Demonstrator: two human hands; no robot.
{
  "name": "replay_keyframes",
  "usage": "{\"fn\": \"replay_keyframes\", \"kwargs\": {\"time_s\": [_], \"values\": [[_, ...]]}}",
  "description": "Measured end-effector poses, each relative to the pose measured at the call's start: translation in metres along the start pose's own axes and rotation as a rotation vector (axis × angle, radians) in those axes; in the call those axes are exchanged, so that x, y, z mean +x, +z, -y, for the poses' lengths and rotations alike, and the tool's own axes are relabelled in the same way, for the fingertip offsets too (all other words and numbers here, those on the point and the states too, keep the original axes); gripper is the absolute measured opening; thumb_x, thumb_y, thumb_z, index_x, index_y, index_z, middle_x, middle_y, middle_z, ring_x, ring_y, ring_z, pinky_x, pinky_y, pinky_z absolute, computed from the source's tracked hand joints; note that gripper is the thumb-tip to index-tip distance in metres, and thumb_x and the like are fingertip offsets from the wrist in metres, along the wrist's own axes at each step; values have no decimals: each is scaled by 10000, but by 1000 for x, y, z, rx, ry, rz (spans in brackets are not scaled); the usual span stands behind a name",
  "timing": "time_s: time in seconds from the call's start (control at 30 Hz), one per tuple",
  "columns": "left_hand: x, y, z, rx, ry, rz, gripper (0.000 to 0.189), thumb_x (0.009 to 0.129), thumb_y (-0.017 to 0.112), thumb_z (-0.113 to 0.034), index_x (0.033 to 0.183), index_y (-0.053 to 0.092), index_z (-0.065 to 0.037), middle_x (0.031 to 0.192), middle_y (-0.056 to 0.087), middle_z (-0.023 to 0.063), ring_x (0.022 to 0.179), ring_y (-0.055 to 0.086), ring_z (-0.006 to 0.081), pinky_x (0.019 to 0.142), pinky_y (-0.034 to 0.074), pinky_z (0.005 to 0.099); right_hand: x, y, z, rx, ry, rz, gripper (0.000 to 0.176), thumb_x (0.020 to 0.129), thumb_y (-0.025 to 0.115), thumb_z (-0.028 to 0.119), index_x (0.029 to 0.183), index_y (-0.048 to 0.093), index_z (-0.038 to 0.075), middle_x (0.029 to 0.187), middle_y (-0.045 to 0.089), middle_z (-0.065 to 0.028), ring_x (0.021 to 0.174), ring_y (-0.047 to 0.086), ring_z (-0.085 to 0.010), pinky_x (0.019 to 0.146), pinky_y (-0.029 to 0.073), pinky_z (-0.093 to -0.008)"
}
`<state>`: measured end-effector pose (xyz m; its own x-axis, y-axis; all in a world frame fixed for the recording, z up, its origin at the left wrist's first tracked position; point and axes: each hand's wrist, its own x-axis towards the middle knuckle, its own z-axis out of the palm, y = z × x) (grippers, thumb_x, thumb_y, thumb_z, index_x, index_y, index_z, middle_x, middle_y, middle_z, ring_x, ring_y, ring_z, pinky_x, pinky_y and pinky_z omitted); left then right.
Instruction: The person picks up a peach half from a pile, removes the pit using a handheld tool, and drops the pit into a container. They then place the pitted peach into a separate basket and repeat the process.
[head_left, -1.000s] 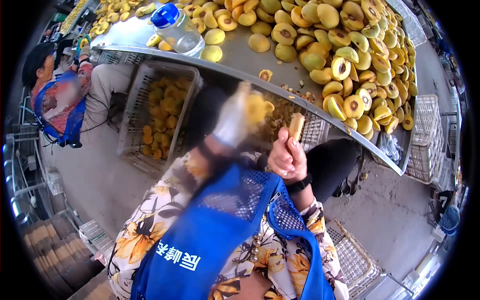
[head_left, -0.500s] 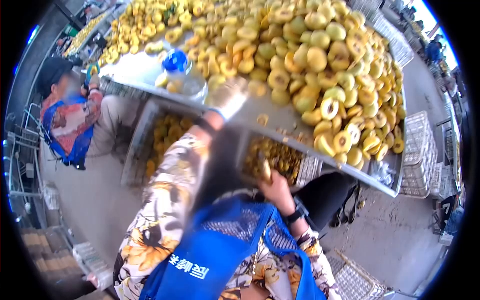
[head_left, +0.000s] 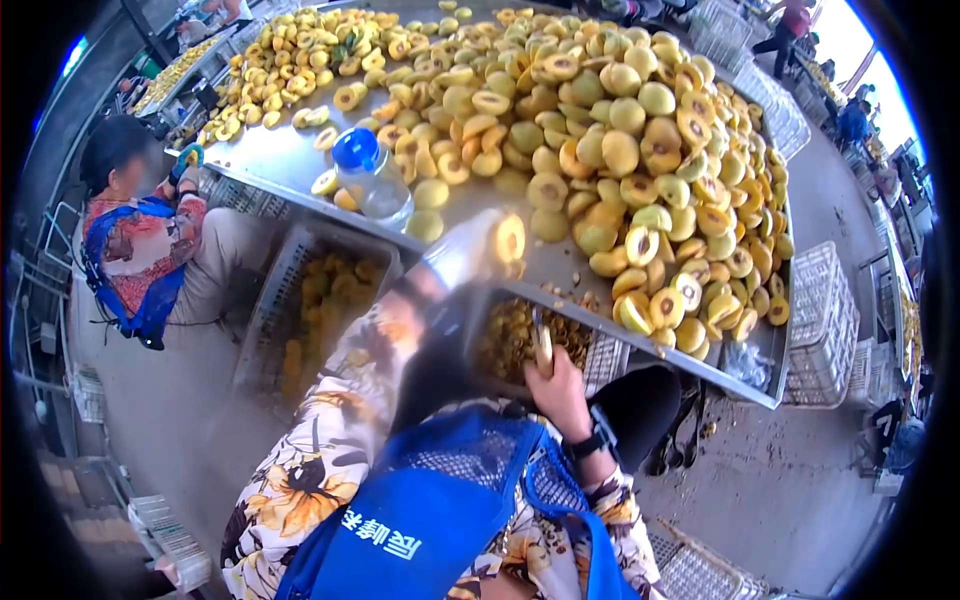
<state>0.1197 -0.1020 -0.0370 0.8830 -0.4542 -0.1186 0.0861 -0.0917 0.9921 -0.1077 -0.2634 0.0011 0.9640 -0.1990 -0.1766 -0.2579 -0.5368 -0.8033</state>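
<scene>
My left hand point(head_left: 474, 243), in a pale glove and blurred by motion, is closed on a halved yellow fruit point(head_left: 509, 238) over the front edge of the metal table point(head_left: 470, 205). Lower and to the right, my right hand point(head_left: 558, 388) grips a tool with a light handle point(head_left: 543, 347), its tip pointing up. That hand is above a crate of small brown and yellow pieces point(head_left: 505, 335). Beyond both hands lies a large heap of halved yellow fruit point(head_left: 620, 130). A clear bottle with a blue cap point(head_left: 378, 190) leans at the table's edge.
A grey crate point(head_left: 262, 300) holding yellow fruit stands on the floor at the left. A co-worker point(head_left: 135, 225) in a blue vest sits further left. White crates point(head_left: 820, 330) are stacked at the right, and another crate point(head_left: 705, 570) sits at the lower right.
My left hand has moved right and down from the heap's edge, and a halved fruit now shows in it. My right hand has shifted slightly, with the tool more upright.
</scene>
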Motion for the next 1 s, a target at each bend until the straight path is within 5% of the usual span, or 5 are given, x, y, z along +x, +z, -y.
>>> {"fn": "replay_keyframes", "kwargs": {"time_s": [0.37,0.67,0.83,0.93,1.0], "values": [[-92,46,-38,-976,-394,-26,334,900,543,-337,1029,559,-29,798,618,71,546,582,113,473,505,254,10,7,34,3,-95,-36,308,805,639,199,1028,519,22,770,602,-263,750,593,-436,622,484,-445],[-119,53,-69,-252,-456,413,347,963,444,-291,1204,547,-63,1022,624,76,872,617,153,716,504,258,23,-32,32,43,-273,188,504,769,699,321,1166,548,49,954,642,-197,867,633,-325,782,506,-348],[-111,75,-42,202,259,82,579,962,337,-473,1336,373,-32,1281,488,99,1022,562,211,850,473,351,31,-6,23,705,-23,-229,324,856,643,288,1006,557,14,641,585,-65,455,543,-150,404,417,-275],[-104,96,-43,-159,42,-182,475,985,364,-353,1252,470,26,1173,574,121,968,586,240,858,480,368,24,20,33,977,121,-246,258,905,579,265,984,549,21,618,532,1,397,439,-40,336,307,-208],[-84,87,-2,-451,-18,-257,509,953,392,-443,1145,553,0,1037,620,99,881,607,219,810,501,342,20,29,19,312,-145,-351,287,881,587,257,960,500,-5,667,606,-161,548,603,-300,485,455,-396]]}}
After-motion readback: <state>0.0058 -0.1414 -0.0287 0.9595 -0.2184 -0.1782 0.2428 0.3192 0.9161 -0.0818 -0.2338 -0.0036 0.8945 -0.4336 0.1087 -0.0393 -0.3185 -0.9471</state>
